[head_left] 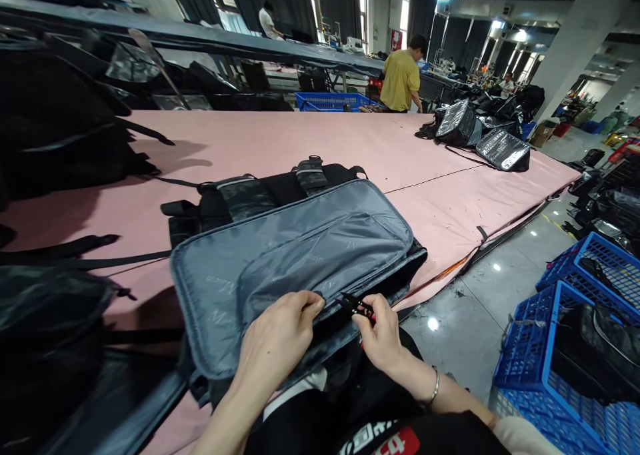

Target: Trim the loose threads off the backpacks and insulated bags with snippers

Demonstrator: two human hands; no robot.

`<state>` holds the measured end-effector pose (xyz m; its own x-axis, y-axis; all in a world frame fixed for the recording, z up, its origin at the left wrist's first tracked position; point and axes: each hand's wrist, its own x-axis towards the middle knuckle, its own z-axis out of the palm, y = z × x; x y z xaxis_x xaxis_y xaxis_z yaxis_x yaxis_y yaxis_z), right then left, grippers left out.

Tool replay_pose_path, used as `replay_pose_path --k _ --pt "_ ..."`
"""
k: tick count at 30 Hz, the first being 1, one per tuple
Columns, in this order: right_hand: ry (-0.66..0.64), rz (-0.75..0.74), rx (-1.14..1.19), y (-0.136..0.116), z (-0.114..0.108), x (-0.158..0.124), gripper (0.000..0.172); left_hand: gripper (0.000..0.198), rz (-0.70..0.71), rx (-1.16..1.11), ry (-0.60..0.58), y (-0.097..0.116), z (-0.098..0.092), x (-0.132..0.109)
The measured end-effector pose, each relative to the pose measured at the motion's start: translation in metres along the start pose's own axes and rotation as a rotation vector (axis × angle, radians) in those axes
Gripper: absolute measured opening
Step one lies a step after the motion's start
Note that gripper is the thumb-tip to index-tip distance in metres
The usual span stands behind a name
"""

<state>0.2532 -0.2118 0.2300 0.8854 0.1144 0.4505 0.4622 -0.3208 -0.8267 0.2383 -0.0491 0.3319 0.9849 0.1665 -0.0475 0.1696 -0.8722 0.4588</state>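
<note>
A black backpack (300, 255) lies opened in front of me, with its grey printed lining facing up and its straps on the far side. My left hand (283, 328) is closed at the near edge of the lining, thumb and fingertips pinched on the edge; whether a thread is between them is too small to tell. In my right hand (383, 335) are small black and red thread snips (356, 305). Their blades point left toward my left fingertips, just above the bag's dark opening.
Dark bags (60, 121) crowd the left side of the pink-covered table (450, 208). More bags with silver lining (503, 149) lie at its far right end. Blue crates (530, 348) stand on the floor at right. A person in a yellow shirt (400, 81) stands beyond the table.
</note>
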Motion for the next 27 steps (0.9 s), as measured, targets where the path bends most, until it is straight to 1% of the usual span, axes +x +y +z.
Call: replay_pose_path --k 2,5,7,9,12,15,21,27 --pt "0.014 0.013 0.013 0.002 0.002 -0.001 0.013 0.035 0.012 0.002 0.008 0.000 0.000 0.000" --pt "0.021 0.088 0.105 0.005 0.001 0.000 0.013 0.034 0.033 -0.002 0.016 0.000 -0.001 0.000" --pt "0.023 0.137 0.137 0.008 -0.001 0.003 0.014 0.035 0.030 -0.003 0.015 0.002 -0.002 0.000" --pt "0.013 0.149 0.129 0.011 -0.002 0.005 0.015 0.035 0.012 -0.004 0.001 0.003 -0.003 0.000" --pt "0.000 0.113 0.090 0.012 0.001 0.005 0.015 0.036 -0.007 -0.014 -0.013 0.004 -0.004 0.000" --pt "-0.005 0.065 0.062 0.011 0.006 0.003 0.017 0.036 -0.003 -0.029 -0.002 0.003 -0.003 -0.001" --pt "-0.087 -0.022 0.119 0.010 0.011 0.005 0.022 0.036 -0.008 -0.061 0.030 0.001 0.001 -0.005" --pt "-0.034 -0.077 0.026 0.016 0.013 0.010 0.023 0.035 -0.003 -0.051 0.036 0.003 0.000 -0.003"
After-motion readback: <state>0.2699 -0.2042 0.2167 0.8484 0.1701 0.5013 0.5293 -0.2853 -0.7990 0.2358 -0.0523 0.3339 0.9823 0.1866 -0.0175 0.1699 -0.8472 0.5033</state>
